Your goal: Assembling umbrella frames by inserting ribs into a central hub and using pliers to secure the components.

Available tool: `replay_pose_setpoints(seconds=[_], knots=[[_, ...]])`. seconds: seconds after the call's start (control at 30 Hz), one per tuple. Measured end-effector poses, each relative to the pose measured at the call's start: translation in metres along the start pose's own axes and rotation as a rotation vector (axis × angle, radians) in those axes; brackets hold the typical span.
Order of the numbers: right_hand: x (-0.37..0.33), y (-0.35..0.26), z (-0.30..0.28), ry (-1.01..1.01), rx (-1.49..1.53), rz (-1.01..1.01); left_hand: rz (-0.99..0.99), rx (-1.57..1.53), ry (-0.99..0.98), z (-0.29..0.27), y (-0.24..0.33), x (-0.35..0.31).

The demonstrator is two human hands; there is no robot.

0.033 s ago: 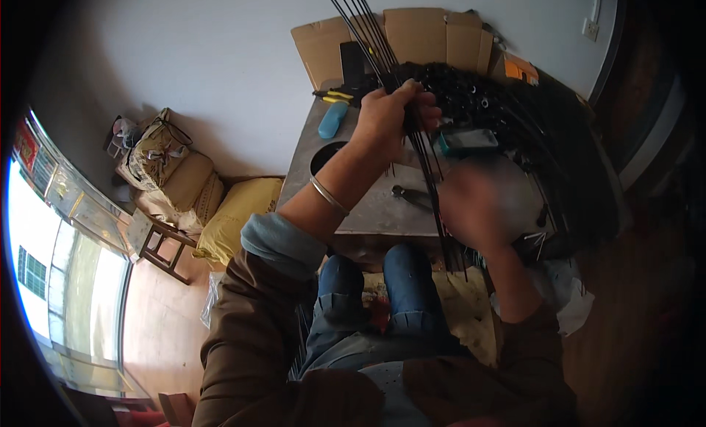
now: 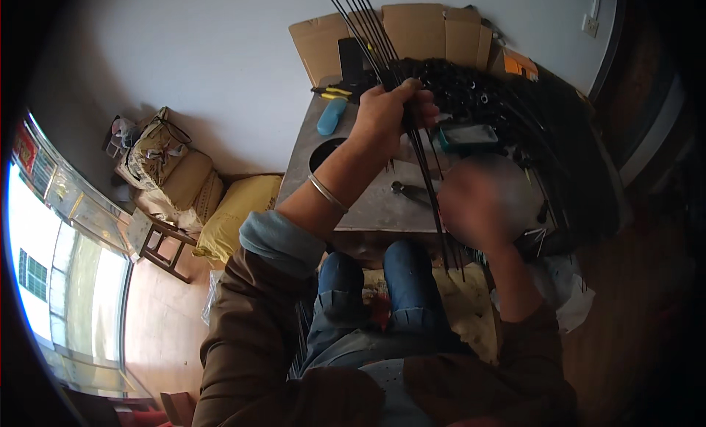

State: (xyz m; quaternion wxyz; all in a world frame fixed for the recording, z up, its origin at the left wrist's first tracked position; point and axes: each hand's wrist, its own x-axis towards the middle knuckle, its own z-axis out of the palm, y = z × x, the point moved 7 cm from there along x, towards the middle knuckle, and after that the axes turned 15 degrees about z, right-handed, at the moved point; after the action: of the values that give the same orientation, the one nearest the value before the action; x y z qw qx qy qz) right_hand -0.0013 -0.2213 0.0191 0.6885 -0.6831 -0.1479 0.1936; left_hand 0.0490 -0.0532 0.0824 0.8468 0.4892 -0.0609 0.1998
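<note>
My left hand (image 2: pixel 390 109), a bangle on its wrist, is closed round the middle of a bundle of long thin black rods (image 2: pixel 368 31) above the table. The rods slant from the far upper left down toward my knees, fanning apart at the upper end. My right hand (image 2: pixel 476 210) is over the table's near right part, beside the rods' lower stretch. A blur covers its fingers, so what they hold, if anything, is hidden. Between the hands, pliers (image 2: pixel 412 194) with dark handles lie on the grey table (image 2: pixel 368 215). Beyond the right hand sits a teal tray (image 2: pixel 468 137).
Black parts (image 2: pixel 489 100) are heaped across the table's far right, with cardboard (image 2: pixel 413 37) behind. At the left lie a blue case (image 2: pixel 332 116), yellow-handled tools (image 2: pixel 334 94) and a dark round container (image 2: pixel 322 156), partly behind my forearm. Yellow sacks (image 2: pixel 239 214) and a wooden stool (image 2: pixel 168 250) stand left.
</note>
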Motion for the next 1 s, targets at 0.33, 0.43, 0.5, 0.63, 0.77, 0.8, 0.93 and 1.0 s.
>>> replay_pose_setpoints(seconds=[0.33, 0.43, 0.5, 0.63, 0.77, 0.8, 0.93, 1.0], knots=[[0.027, 0.082, -0.022, 0.359, -1.111, -0.433, -0.121, 0.008, -0.137, -0.009, -0.003, 0.006], [0.026, 0.089, -0.035, 0.404, -1.171, -0.393, -0.183, 0.023, -0.211, -0.008, 0.000, 0.000], [0.025, 0.088, -0.051, 0.429, -1.247, -0.310, -0.211, 0.038, -0.251, -0.009, 0.008, -0.005], [0.031, 0.046, -0.067, 0.354, -0.959, -0.336, -0.320, -0.027, -0.476, 0.001, 0.009, -0.019], [0.065, -0.014, 0.002, 0.025, -0.472, -0.427, -0.395, -0.075, -0.622, 0.000, 0.012, -0.048], [0.078, -0.013, 0.016, -0.086, -0.353, -0.384, -0.407, -0.083, -0.643, 0.001, 0.012, -0.054], [0.096, 0.009, 0.049, -0.446, -0.118, -0.160, -0.344, -0.091, -0.695, 0.002, 0.036, -0.069], [0.111, 0.015, 0.050, -0.368, -0.258, -0.252, -0.299, -0.073, -0.714, -0.008, 0.043, -0.073]])
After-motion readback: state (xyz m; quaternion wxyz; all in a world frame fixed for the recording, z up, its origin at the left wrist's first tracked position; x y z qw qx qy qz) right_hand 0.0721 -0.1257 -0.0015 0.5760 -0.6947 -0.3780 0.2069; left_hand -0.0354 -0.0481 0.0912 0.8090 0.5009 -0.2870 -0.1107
